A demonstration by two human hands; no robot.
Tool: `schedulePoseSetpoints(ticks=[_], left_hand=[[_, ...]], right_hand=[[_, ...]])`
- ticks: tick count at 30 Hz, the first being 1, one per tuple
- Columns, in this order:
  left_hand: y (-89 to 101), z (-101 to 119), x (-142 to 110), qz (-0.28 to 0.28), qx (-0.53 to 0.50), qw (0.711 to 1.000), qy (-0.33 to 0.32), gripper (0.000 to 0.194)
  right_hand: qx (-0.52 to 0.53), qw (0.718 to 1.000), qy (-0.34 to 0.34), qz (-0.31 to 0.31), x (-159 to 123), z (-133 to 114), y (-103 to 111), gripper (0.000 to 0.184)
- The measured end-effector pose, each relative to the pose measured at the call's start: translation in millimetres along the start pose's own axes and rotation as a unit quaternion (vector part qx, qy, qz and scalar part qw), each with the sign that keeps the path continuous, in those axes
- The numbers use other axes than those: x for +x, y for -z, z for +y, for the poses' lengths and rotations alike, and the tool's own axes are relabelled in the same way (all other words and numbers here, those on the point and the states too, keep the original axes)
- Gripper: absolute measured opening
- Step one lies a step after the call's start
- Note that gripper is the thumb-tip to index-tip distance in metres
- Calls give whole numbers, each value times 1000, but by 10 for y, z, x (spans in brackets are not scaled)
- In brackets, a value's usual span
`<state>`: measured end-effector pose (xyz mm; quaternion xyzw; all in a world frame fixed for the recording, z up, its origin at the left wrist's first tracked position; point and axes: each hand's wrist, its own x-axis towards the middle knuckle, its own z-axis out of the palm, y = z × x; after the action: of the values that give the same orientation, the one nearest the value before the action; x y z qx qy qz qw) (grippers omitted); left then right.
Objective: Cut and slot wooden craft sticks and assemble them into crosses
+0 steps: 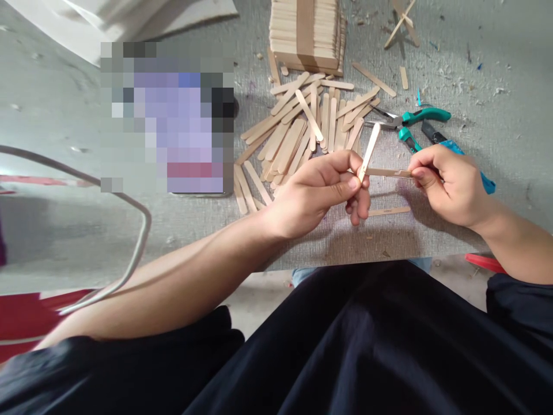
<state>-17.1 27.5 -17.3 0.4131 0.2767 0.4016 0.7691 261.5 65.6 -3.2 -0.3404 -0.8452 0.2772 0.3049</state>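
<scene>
Between thumb and fingers, my left hand [326, 187] pinches a wooden craft stick [371, 147] that slants up and to the right. A second craft stick [386, 172] runs sideways from that pinch to my right hand [453, 181], whose thumb and forefinger close on its far end. The sideways stick shows a small notch near the right fingertips. Where the two sticks meet is partly hidden by the left fingers. On the table below them lies a single flat stick [391, 211], its left end behind my left fingers.
Loose craft sticks [289, 144] lie heaped beyond my left hand, with a banded stack of sticks [305, 34] behind. Green-handled pliers [401, 121] and a black-and-blue tool [436, 135] lie near my right hand. Crossed sticks [404, 23] stand farther back. A grey cable [144, 222] loops at left.
</scene>
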Motion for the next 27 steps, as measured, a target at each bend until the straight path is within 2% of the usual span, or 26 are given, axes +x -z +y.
schedulePoseSetpoints(ticks=[5,10,19,27], left_hand=[[-23,6,-7,-11,1,1000,17,22],[-56,8,-16,-18,25,998,51,23],[-125,-1,-25,-20,50,996,73,21],[-131,-6,-24,-34,42,996,77,26]], right_hand=[[1,1000,18,-11,0,5,-4,4],[71,997,-33,-27,4,-43,-51,5],[162,983,-66,-48,17,-224,-177,6],[117,992,-21,-27,-25,-162,-214,8]])
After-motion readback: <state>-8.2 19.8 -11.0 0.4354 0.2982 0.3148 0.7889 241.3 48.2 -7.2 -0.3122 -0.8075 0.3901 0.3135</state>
